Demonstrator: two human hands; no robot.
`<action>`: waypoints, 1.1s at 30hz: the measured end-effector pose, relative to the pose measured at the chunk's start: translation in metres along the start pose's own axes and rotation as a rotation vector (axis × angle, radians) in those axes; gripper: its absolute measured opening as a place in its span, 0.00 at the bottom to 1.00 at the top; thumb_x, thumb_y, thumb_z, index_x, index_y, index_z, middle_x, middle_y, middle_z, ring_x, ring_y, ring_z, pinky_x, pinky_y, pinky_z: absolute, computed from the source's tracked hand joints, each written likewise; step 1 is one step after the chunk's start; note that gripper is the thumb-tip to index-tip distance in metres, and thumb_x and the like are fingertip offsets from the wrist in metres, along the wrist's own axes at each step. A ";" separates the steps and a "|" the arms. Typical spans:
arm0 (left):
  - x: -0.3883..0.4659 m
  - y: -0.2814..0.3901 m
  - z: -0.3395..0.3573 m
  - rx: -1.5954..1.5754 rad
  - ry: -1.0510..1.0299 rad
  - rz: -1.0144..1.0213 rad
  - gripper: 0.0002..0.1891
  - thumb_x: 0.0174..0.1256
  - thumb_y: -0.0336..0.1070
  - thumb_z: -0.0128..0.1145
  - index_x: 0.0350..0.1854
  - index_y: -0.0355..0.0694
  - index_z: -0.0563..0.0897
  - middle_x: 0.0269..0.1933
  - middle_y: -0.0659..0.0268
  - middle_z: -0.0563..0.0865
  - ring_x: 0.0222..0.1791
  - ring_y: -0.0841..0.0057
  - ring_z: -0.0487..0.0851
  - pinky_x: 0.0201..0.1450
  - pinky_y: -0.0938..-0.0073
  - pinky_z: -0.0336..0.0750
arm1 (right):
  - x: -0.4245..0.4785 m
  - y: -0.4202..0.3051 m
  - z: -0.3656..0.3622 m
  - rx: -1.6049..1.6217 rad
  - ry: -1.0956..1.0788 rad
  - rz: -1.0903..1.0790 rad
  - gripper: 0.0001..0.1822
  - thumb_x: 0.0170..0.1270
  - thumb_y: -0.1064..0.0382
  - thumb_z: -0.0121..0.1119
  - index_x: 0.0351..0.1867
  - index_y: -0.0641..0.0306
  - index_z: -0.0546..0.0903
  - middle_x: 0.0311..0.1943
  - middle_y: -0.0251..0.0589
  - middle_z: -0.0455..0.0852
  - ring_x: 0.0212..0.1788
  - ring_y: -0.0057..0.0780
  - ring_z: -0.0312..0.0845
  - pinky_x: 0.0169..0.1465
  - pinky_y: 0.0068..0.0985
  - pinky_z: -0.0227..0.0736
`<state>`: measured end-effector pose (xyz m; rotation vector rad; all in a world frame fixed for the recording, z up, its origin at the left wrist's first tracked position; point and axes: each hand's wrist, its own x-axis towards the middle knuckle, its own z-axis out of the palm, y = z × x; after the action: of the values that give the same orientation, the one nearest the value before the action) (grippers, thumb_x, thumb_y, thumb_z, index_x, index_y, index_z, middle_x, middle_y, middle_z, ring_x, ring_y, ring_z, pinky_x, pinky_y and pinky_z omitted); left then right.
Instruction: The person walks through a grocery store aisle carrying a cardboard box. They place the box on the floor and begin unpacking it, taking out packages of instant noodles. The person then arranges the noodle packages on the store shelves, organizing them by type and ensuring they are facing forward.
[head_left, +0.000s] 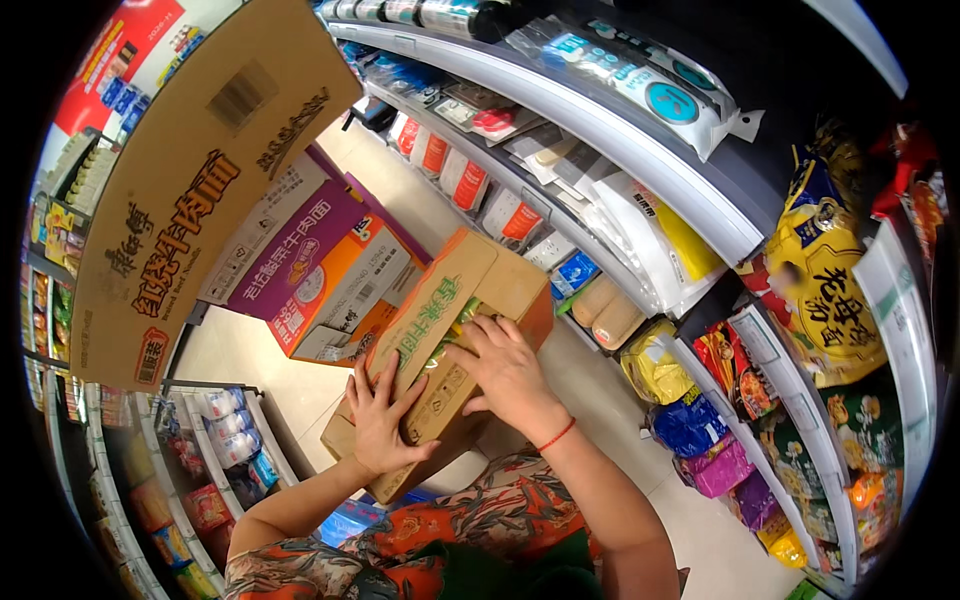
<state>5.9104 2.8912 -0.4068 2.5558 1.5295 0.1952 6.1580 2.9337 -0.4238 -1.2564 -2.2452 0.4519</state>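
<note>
A cardboard carton with green and orange print lies before me, its top flaps partly apart, and green-yellow packets show through the gap. My left hand rests on the carton's near left part, fingers spread over a flap. On the right, my right hand, with a red string bracelet at the wrist, has its fingertips at the gap by the packets; whether they grip a flap or a packet I cannot tell. The ends of those fingers are partly hidden in the gap.
A large brown noodle carton stands at the upper left. Behind the carton at my hands is a purple and orange noodle carton. Shelves with bagged goods line the right side; a lower rack of packets stands at the left.
</note>
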 end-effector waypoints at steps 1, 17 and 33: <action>-0.001 0.001 -0.001 -0.005 0.003 -0.002 0.45 0.39 0.71 0.67 0.64 0.53 0.83 0.79 0.51 0.60 0.76 0.30 0.46 0.69 0.28 0.41 | 0.000 -0.004 0.002 -0.023 -0.006 0.013 0.43 0.31 0.52 0.82 0.58 0.56 0.82 0.59 0.46 0.78 0.68 0.44 0.67 0.73 0.41 0.57; -0.001 -0.009 -0.001 -0.131 0.097 0.119 0.43 0.43 0.67 0.67 0.65 0.50 0.81 0.80 0.56 0.56 0.77 0.34 0.42 0.71 0.28 0.39 | -0.017 -0.089 0.013 -0.348 -0.205 0.478 0.50 0.41 0.56 0.80 0.73 0.39 0.71 0.78 0.44 0.56 0.81 0.49 0.42 0.77 0.60 0.44; -0.008 -0.015 0.001 -0.131 0.143 0.162 0.46 0.45 0.70 0.65 0.68 0.50 0.78 0.80 0.56 0.57 0.76 0.32 0.43 0.71 0.27 0.39 | -0.025 -0.114 0.035 -0.340 -0.180 0.517 0.46 0.49 0.58 0.75 0.74 0.38 0.68 0.79 0.47 0.53 0.82 0.51 0.36 0.76 0.55 0.53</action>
<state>5.8936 2.8909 -0.4114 2.6091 1.3038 0.4911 6.0703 2.8530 -0.4003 -2.0648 -2.1856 0.3867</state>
